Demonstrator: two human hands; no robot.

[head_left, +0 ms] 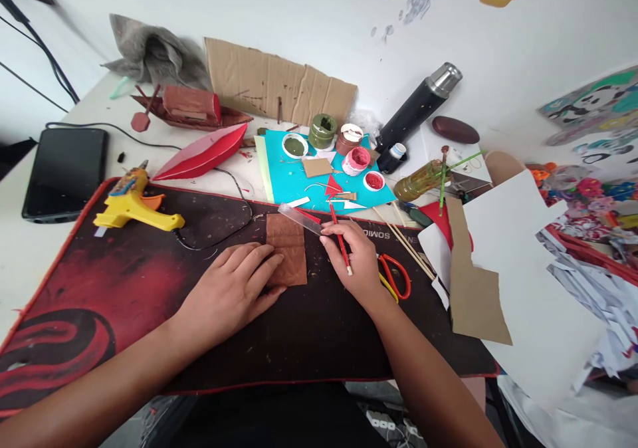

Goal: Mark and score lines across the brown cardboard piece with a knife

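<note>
Step in hand, by the look of it: marking or ruling a line on the brown cardboard piece [286,248], which lies on the black-and-red mat [124,288] near the front middle of the table [30,248].

Left hand [234,292]: flat, fingers spread, pressing on the piece's left edge to pin it. Not gripping anything.

Right hand [353,262]: closed around a red pencil [340,240], fingertips also touching a clear ruler [302,219] that lies angled over the piece's top right corner.

Next move likely calls for the ruler squared to the card and held firm, the left hand keeping the piece from sliding on the mat.

Surface, left to right: black tablet [64,169] at the left edge, yellow glue gun [134,205] on the mat with its cord trailing right, red boat-shaped piece [202,154], teal sheet [309,175] with open paint pots [356,161], red scissors [396,275] just beside the right hand, wooden skewers [406,242], black flask [416,109], white paper [528,268] and scraps piled at the right edge.

Back: cardboard sheet [279,89] leaning on a white wall [299,9] with paint smudges.
</note>
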